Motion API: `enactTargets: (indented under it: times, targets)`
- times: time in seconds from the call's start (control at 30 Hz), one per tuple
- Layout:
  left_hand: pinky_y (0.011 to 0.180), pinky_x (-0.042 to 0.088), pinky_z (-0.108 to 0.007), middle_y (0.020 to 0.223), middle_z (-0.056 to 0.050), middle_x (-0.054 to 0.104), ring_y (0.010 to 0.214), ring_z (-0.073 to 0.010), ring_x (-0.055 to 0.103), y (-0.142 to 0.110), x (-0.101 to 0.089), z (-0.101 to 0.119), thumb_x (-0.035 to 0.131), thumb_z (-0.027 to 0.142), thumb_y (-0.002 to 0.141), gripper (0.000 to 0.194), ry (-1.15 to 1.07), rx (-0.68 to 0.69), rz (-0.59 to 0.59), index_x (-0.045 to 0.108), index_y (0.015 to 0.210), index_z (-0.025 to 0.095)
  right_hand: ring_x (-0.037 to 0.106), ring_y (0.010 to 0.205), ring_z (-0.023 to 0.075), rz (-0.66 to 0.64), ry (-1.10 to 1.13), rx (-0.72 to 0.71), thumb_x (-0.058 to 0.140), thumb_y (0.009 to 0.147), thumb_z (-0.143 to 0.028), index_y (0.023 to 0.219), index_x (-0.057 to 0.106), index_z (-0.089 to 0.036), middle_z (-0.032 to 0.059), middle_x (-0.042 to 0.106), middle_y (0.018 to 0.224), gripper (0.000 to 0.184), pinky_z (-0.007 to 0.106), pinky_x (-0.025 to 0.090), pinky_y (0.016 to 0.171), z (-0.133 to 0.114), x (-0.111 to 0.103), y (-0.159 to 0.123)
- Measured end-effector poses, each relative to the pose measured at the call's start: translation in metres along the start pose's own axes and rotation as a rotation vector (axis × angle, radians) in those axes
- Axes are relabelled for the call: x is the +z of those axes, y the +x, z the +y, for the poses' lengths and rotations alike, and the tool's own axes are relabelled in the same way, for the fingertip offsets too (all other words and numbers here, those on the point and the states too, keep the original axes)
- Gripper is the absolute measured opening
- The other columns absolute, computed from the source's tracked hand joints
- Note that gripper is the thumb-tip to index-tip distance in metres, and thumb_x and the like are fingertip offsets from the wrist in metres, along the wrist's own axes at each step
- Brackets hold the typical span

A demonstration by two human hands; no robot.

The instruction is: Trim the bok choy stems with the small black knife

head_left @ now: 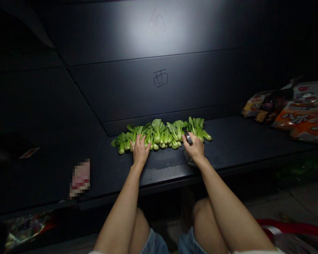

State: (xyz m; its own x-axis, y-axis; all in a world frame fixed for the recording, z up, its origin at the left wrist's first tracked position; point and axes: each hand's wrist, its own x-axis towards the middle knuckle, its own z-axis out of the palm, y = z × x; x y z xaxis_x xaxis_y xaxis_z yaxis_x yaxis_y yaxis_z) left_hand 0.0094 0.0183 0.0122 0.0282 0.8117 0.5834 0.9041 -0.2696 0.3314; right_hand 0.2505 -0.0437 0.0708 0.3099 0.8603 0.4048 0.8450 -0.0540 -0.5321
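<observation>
A row of green bok choy (pixel 157 131) lies along the back of a dark shelf (pixel 166 164), leaves towards the back panel and pale stems towards me. My left hand (pixel 140 151) rests at the left part of the row, its fingers spread and touching the stems. Towards the right end, my right hand (pixel 196 146) is closed around a spray bottle (pixel 190 160) with a dark head; the hand hides most of it. Water drops dot the shelf in front of the stems.
Colourful snack bags (pixel 304 109) are piled on the shelf at the right. A dark back panel (pixel 127 84) with a handwritten character rises behind the vegetables. At lower left lies a shiny package (pixel 26 227); a red rim (pixel 294 225) shows at lower right.
</observation>
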Motion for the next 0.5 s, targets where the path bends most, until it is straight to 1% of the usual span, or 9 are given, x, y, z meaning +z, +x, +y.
enactTargets:
  times: [0.13, 0.3, 0.4, 0.5]
  targets:
    - [0.114, 0.02, -0.062, 0.143, -0.019, 0.047, 0.138, -0.0317, 0.039, 0.0, -0.002, -0.003, 0.052, 0.037, 0.09, 0.046, 0.005, -0.004, -0.013, 0.054, 0.13, 0.016, 0.059, 0.07, 0.0176, 0.006, 0.001, -0.023, 0.045, 0.093, -0.04, 0.091, 0.064, -0.018, 0.0074, 0.069, 0.082, 0.028, 0.025, 0.029, 0.06, -0.002, 0.004, 0.001]
    - [0.114, 0.02, -0.062, 0.144, -0.018, 0.047, 0.139, -0.0308, 0.038, -0.001, -0.007, -0.005, 0.052, 0.037, 0.09, 0.046, 0.021, -0.018, -0.011, 0.053, 0.131, 0.018, 0.059, 0.071, 0.0186, -0.018, 0.018, -0.07, 0.043, 0.092, -0.043, 0.093, 0.063, -0.019, 0.0076, 0.069, 0.082, 0.032, 0.025, 0.03, 0.06, -0.004, 0.007, 0.002]
    - [0.114, 0.019, -0.062, 0.144, -0.018, 0.047, 0.139, -0.0303, 0.039, -0.002, -0.009, -0.007, 0.052, 0.036, 0.09, 0.045, 0.027, -0.017, -0.01, 0.053, 0.131, 0.019, 0.059, 0.072, 0.0191, -0.001, 0.057, -0.108, 0.042, 0.092, -0.044, 0.095, 0.064, -0.018, 0.0081, 0.069, 0.083, 0.034, 0.025, 0.033, 0.061, -0.006, 0.011, 0.003]
    - [0.114, 0.019, -0.063, 0.143, -0.018, 0.048, 0.138, -0.0306, 0.039, -0.003, -0.012, -0.012, 0.051, 0.035, 0.089, 0.045, 0.029, -0.017, -0.004, 0.053, 0.131, 0.019, 0.06, 0.073, 0.0198, 0.016, 0.081, -0.111, 0.041, 0.092, -0.044, 0.093, 0.065, -0.018, 0.0084, 0.069, 0.082, 0.036, 0.026, 0.034, 0.062, -0.01, 0.016, 0.004]
